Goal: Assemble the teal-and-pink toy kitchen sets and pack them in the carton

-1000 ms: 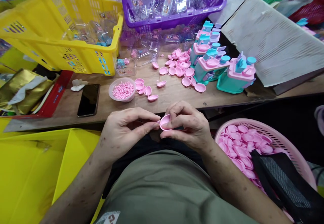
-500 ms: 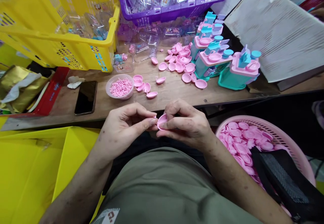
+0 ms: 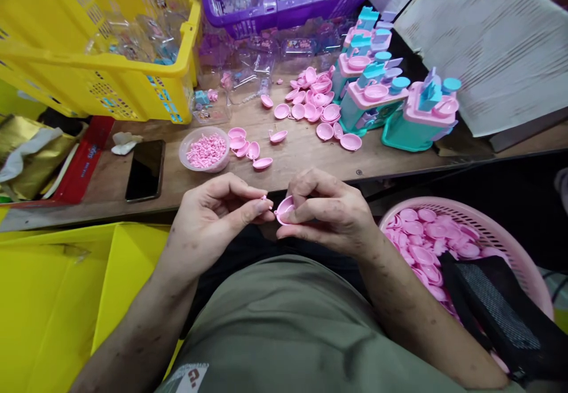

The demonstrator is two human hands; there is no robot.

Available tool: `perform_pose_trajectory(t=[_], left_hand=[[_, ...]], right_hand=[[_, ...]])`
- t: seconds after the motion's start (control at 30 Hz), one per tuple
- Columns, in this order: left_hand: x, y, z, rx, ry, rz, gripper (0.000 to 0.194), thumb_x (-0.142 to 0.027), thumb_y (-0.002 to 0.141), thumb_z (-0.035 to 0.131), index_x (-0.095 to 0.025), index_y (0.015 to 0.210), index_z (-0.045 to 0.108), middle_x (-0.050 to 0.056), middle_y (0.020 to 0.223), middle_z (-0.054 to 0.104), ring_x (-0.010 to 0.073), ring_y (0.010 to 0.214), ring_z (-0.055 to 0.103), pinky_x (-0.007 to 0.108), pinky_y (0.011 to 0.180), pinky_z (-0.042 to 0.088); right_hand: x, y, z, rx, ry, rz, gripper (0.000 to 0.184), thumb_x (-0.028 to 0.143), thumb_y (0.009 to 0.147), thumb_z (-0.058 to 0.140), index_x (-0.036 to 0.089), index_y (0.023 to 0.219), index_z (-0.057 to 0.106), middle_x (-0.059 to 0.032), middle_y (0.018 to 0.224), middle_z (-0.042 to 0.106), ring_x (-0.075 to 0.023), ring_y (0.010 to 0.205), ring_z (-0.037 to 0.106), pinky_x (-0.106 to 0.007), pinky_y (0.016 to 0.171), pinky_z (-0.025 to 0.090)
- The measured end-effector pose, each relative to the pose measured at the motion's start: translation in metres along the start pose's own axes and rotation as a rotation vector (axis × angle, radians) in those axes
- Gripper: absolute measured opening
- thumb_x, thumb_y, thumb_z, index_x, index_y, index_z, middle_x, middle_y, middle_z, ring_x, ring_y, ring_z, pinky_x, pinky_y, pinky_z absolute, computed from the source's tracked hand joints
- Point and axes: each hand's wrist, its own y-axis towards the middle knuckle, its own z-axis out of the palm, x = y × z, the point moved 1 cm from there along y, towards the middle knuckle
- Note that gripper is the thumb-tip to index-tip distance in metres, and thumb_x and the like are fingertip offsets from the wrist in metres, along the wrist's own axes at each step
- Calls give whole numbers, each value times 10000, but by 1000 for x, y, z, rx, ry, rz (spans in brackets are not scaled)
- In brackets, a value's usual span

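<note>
Centre frame: small pink piece (image 3: pixel 265 198), mostly hidden, pinched by our left hand (image 3: pixel 208 221); pink dish (image 3: pixel 284 206), part-covered, gripped in our right hand (image 3: pixel 332 215), jutting leftward.

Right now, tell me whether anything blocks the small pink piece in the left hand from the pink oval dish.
Nothing visible does. The left hand pinches the small pink piece beside the pink oval dish, held in the right hand; only a narrow gap appears between them.

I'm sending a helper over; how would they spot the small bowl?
Find the slotted yellow basket at back left. In front of it, right of the phone, sits the bowl: translucent, holding tiny pink pieces, unlike the loose pink dishes beside it.
</note>
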Motion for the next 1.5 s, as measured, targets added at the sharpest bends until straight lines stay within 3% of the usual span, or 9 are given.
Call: perform_pose_trajectory(t=[0.23,0.43,0.57,0.73,1.03,1.2,1.3,1.4,1.5], left_hand=[[-2,1,1,53,125,65,175,-302,845,1008,-213,896,866,18,858,854,167,749,842,189,714,703],[0,6,2,91,68,-46,248,-382,850,1007,-198,873,844,24,781,830,193,691,832,240,677,709],[7,6,-1,110,166,20,174,-337,897,965,-208,915,850,25,836,828,181,747,819,239,711,690],[10,1,-2,115,363,173,31,-223,970,873,-239,964,846,13,926,813,153,838,775,226,776,636],[15,17,-10,179,278,131,54,-188,949,837,-227,920,814,3,869,800,154,803,771,217,726,618],[27,36,-26,33,666,404,72,-201,1035,726,-234,1035,791,19,988,813,180,913,766,289,849,615],[30,56,-32,-16,956,575,101,-239,1073,671,-228,1058,770,63,1064,833,254,1049,750,409,1004,575],[31,84,-35,18,1151,543,143,-300,1093,649,-230,1109,773,93,1090,840,313,1091,735,478,1022,527],[30,111,-36,17,1267,445,142,-295,1074,661,-236,1120,783,101,1129,841,335,1115,727,497,1020,507]], right_hand=[[-2,-2,-1,26,18,9,142,300,1014,890,227,1031,770,-18,965,620,-174,926,699,-322,840,625],[-4,-3,-2,25,65,-4,140,260,999,903,225,1041,774,-22,964,635,-174,921,705,-309,821,635],[-7,-4,-1,24,81,-13,156,240,986,911,202,1052,775,-29,969,645,-176,934,708,-316,834,643],[-9,-6,1,-68,60,-11,174,288,979,925,212,1018,774,-20,955,639,-177,910,721,-336,832,653],[-19,-6,24,-181,36,7,172,312,992,908,213,1002,768,-33,997,679,-178,925,731,-319,832,666],[-48,3,5,-29,-162,139,402,510,1030,852,266,1335,758,-131,1424,691,-290,1310,716,-476,1132,637],[-82,1,-24,-96,-480,303,397,425,1100,738,257,1458,712,-160,1465,695,-365,1398,652,-624,1244,523],[-115,-7,-37,-112,-726,442,319,296,1042,740,196,1343,768,-210,1441,717,-425,1353,658,-678,1205,510],[-129,-14,-31,-65,-750,425,268,250,1015,736,199,1275,784,-199,1387,768,-409,1257,700,-643,1129,543]])
